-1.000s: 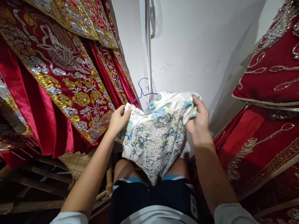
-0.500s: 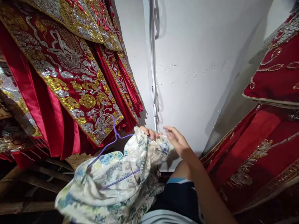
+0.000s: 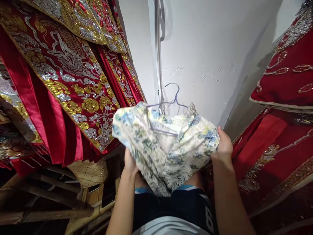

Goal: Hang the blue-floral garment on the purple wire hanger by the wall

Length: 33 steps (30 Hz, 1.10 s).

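A white shirt [image 3: 156, 147] with a blue, green and yellow floral pattern is spread out in front of my legs. Inside it sits a purple hanger [image 3: 175, 99], its hook rising above the collar and one bar showing through the neck opening. My left hand [image 3: 130, 161] grips the shirt's left side, its fingers mostly hidden behind the cloth. At the other shoulder, my right hand [image 3: 224, 143] pinches the fabric, thumb on top and fingers out of sight underneath.
Red costumes [image 3: 73, 81] with gold and silver sequins hang at the left. More red beaded garments [image 3: 281, 88] hang at the right. Ahead stands a white wall [image 3: 200, 49] with a vertical strip [image 3: 157, 49]. Bamboo poles [image 3: 49, 215] lie low at the left.
The shirt has swung up and right, from bunched and tilted to spread facing forward, with the hanger hook upright. My hands have moved apart to its two sides.
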Motion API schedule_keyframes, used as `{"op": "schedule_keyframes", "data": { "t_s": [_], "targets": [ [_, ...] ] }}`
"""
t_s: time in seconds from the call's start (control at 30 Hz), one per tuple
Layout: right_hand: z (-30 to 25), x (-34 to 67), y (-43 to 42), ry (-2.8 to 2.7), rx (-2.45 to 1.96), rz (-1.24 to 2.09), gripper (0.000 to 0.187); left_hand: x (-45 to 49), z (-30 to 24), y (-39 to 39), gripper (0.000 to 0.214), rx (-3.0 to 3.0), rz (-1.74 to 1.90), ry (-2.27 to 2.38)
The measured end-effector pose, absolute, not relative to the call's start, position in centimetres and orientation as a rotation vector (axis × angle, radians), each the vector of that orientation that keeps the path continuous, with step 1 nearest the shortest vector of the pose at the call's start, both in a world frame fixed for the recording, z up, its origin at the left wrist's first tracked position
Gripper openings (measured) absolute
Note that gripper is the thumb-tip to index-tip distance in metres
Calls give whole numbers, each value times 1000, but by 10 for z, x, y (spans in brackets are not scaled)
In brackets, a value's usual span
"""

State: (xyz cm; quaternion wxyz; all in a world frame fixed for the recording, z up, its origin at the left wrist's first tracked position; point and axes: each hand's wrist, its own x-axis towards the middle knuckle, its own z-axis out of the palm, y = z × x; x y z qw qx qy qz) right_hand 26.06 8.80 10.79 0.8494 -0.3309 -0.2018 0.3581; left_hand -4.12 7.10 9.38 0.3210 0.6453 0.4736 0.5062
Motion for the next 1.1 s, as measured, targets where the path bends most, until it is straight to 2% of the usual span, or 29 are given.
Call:
{"op": "schedule_keyframes", "data": {
  "t_s": [0.07,0.1,0.2,0.27,0.37,0.57,0.63,0.77,0.87,0.93,1.1],
  "targets": [
    [121,257,97,-449,-688,737,32,-50,82,58,108,1498,1411,1184],
    [126,253,100,-489,-685,747,32,-52,76,53,105,1394,1429,1163],
    [128,242,100,-617,-686,839,34,-52,60,42,77,1157,1416,1179],
    [118,240,92,-642,-738,848,39,-47,51,35,72,1007,1420,1194],
    [91,245,69,-611,-876,662,39,-36,39,21,68,793,1455,1186],
    [46,242,39,-519,-1009,278,21,-26,30,-1,66,719,1457,1087],
    [45,227,38,-745,-1046,403,25,-26,30,-2,71,701,1474,1079],
    [51,182,31,-1477,-1123,1006,48,-26,30,-2,77,693,1471,1082],
    [52,156,23,-1737,-1072,1139,53,-28,31,-3,76,729,1485,1069],
    [50,151,20,-1745,-1007,1200,50,-29,32,-4,74,748,1496,1059],
    [45,158,23,-1544,-991,1388,20,-28,29,-5,72,748,1499,1046]
  ]
}}
